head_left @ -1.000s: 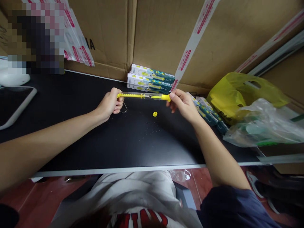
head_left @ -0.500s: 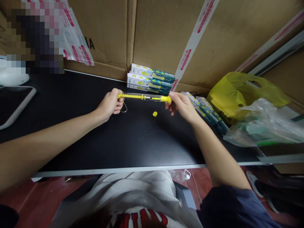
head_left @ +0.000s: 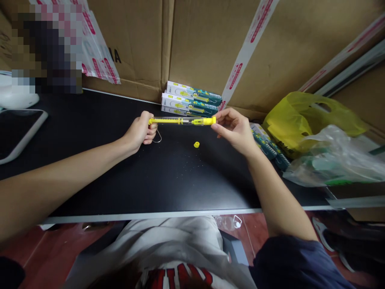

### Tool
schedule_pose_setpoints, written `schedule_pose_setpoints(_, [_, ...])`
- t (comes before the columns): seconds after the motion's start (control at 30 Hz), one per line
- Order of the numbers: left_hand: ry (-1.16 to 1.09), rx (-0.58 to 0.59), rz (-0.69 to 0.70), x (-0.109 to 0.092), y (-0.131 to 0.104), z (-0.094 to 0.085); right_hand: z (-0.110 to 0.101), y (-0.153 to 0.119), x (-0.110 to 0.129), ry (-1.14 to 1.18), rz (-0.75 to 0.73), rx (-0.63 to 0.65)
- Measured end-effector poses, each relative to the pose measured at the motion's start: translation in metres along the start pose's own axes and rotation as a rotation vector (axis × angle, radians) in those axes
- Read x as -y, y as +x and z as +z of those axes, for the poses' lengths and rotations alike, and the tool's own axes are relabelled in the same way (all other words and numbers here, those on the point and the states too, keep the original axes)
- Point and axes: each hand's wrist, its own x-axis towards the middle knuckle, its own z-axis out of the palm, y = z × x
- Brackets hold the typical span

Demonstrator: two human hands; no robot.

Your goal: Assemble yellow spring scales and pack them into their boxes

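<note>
A clear tubular spring scale (head_left: 173,121) with yellow inner parts is held level above the black table. My left hand (head_left: 141,128) is closed around its left end, and a metal wire hook (head_left: 159,137) hangs out below that fist. At the other end, the thumb and fingertips of my right hand (head_left: 234,128) pinch the yellow end cap (head_left: 209,121). A small loose yellow plug (head_left: 196,144) lies on the table below the tube, nearer my right hand.
Stacked spring scale boxes (head_left: 189,105) stand against the cardboard behind. More boxes (head_left: 270,148) lie right of my right hand, beside a yellow plastic bag (head_left: 294,116) and a clear bag (head_left: 337,160). At the left is a phone-like device (head_left: 21,132). The table's front edge (head_left: 150,216) runs before my lap.
My right hand has turned, with its fingers now raised behind the cap and its thumb in front. The yellow part at the right end looks rotated. My left hand has stayed in place.
</note>
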Motion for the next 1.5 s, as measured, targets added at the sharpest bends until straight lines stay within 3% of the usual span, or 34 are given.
schedule_pose_setpoints(0.37, [0.053, 0.008, -0.009, -0.001, -0.001, 0.001, -0.001, -0.002, 0.000, -0.058, -0.044, -0.002])
schedule_pose_setpoints(0.6, [0.076, 0.027, 0.037, 0.000, -0.005, 0.004, 0.005, -0.003, -0.004, -0.068, 0.033, 0.114])
schedule_pose_setpoints(0.77, [0.055, 0.038, 0.033, 0.002, -0.005, 0.003, 0.007, -0.004, -0.006, -0.052, 0.041, 0.130])
schedule_pose_setpoints(1.03, [-0.010, 0.067, -0.039, -0.001, -0.008, 0.006, 0.010, -0.004, -0.005, -0.082, 0.082, 0.089])
schedule_pose_setpoints(1.3, [-0.099, 0.189, -0.191, -0.002, -0.012, 0.008, 0.010, 0.000, -0.007, 0.014, 0.225, 0.046])
schedule_pose_setpoints(1.5, [-0.154, 0.217, -0.216, -0.003, -0.010, 0.006, 0.005, 0.000, -0.005, 0.104, 0.150, 0.054])
